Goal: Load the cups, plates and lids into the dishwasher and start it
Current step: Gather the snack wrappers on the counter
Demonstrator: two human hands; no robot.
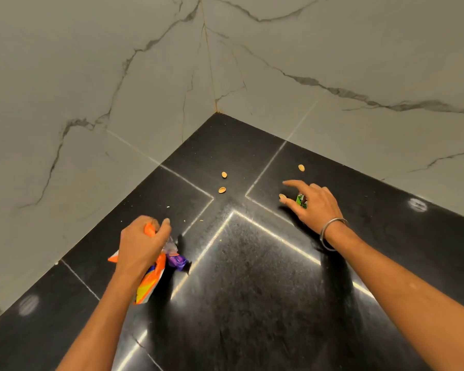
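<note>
Left hand (pixel 141 243) is clenched tight around a bunch of crumpled wrappers (pixel 152 279), orange and purple, hanging below the fist, while the right hand (pixel 309 203) reaches out with forefinger stretched, its other fingers curled over a small green wrapper (pixel 301 200) and a nutshell (pixel 282 196) at the thumb tip. Beyond them, three more shells (pixel 222 190) lie loose on the black countertop (pixel 252 277) in the marble corner; no cups, plates, lids or dishwasher in sight.

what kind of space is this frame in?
Probably a kitchen counter corner: a polished black stone countertop meets marble-look wall tiles. Nut shells lie on it, and the left hand grips snack wrappers. No dishwasher in view.
</note>
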